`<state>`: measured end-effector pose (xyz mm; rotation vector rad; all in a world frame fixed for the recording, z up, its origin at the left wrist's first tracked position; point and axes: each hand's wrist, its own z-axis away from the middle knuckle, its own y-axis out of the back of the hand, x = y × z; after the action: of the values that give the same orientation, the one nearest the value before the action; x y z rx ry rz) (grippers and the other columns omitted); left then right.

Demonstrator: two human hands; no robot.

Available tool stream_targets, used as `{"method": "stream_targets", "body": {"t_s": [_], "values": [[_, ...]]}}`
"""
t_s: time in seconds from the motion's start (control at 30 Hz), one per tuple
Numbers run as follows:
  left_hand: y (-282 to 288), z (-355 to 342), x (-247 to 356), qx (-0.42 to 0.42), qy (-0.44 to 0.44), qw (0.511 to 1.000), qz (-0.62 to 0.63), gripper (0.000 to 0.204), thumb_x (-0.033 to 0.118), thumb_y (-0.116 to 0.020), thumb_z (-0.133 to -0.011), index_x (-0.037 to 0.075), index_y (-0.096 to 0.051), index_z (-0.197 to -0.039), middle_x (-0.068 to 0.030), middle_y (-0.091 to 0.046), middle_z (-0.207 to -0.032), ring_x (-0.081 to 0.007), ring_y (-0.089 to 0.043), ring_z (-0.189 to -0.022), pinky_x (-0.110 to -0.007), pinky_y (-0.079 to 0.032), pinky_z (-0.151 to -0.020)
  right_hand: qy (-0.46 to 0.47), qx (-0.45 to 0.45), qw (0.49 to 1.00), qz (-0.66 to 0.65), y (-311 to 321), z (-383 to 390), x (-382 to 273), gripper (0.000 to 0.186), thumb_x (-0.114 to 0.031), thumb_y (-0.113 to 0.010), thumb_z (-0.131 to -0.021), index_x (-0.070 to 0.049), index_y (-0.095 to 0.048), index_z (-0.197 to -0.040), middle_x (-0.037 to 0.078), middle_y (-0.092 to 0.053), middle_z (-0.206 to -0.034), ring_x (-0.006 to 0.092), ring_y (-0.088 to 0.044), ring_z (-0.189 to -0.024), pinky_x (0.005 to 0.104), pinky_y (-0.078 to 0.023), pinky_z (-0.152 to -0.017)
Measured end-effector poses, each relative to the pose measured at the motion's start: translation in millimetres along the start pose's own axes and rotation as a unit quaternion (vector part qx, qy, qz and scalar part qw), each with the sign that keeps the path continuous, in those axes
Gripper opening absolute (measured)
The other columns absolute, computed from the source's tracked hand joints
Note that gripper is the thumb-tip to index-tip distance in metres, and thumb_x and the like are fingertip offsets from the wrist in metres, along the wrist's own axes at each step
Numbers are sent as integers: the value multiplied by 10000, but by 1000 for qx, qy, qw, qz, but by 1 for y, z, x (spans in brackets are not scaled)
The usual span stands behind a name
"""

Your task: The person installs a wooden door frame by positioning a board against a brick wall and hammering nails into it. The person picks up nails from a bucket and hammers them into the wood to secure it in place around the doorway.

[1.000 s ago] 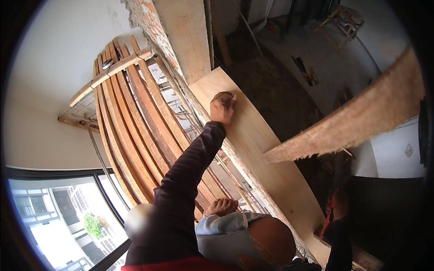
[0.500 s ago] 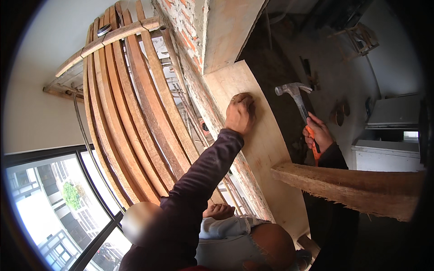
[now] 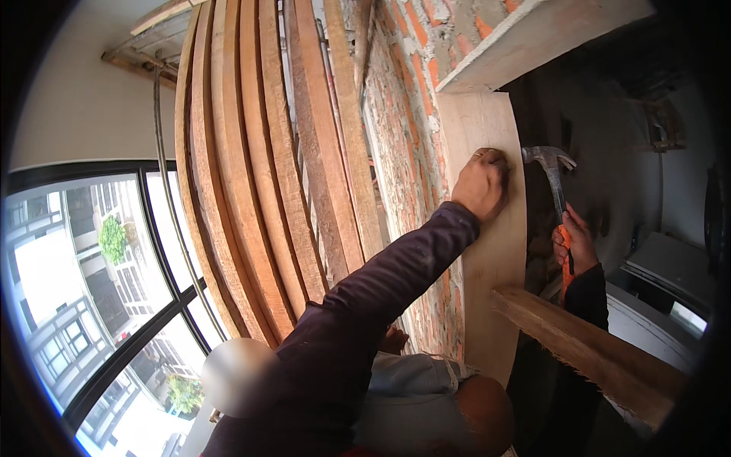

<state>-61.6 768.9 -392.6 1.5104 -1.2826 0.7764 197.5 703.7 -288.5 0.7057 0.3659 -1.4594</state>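
My left hand [image 3: 483, 185] is closed, knuckles up, and pressed against the upper part of a pale plywood board [image 3: 489, 266] set along the brick wall's edge. Its fingertips are hidden, so what they pinch, if anything, does not show. My right hand [image 3: 579, 245] is wrapped round the orange and black handle of a claw hammer [image 3: 550, 164]. The hammer stands upright beyond the board's right edge. Its striking face is close to that edge, level with my left hand, and its claw points right.
A rough timber [image 3: 586, 350] juts from the board toward the lower right, below my right hand. Several long wooden planks [image 3: 251, 167] lie side by side left of the brick wall [image 3: 411, 152]. A window [image 3: 99, 282] is at far left. My denim-covered leg [image 3: 415, 396] is below.
The view has shifted, so planks, board and hands sit differently in it. The hammer head is now nearer the board's edge and my left hand. Both hands keep their grip.
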Motion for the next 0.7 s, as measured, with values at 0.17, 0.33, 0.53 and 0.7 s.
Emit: {"method": "stream_targets", "body": {"t_s": [0.17,0.33,0.53,0.7], "values": [[13,11,3,44,16,998,53,117,85,-647,-875,-18,-693,-909,-188,-686,-1011,-386,-627,-997,-432,-521,-880,2,33,999,-24,0,0,8,564,-362,-454,-1077,-222,-253,-1584,16,-496,-690,81,-430,-420,266,-390,-381],[78,60,-9,184,150,958,158,191,158,-706,-927,-28,-692,-886,-157,-700,-913,-301,-664,-882,-387,-523,-812,16,63,998,25,1,31,1,510,-316,-433,-1083,-180,-298,-1557,21,-491,-662,89,-422,-392,263,-370,-343],[139,117,-58,201,228,950,66,201,159,-739,-920,-39,-715,-945,-126,-705,-897,-190,-669,-811,-321,-533,-725,28,80,991,101,0,58,4,511,-263,-453,-1073,-139,-308,-1547,16,-472,-624,85,-400,-369,242,-329,-320],[148,86,-49,182,252,945,101,171,148,-771,-894,-12,-729,-937,-90,-724,-840,-139,-671,-715,-283,-541,-651,10,56,980,190,0,67,5,520,-253,-502,-1052,-100,-358,-1528,2,-443,-594,66,-378,-363,232,-318,-315]]}}
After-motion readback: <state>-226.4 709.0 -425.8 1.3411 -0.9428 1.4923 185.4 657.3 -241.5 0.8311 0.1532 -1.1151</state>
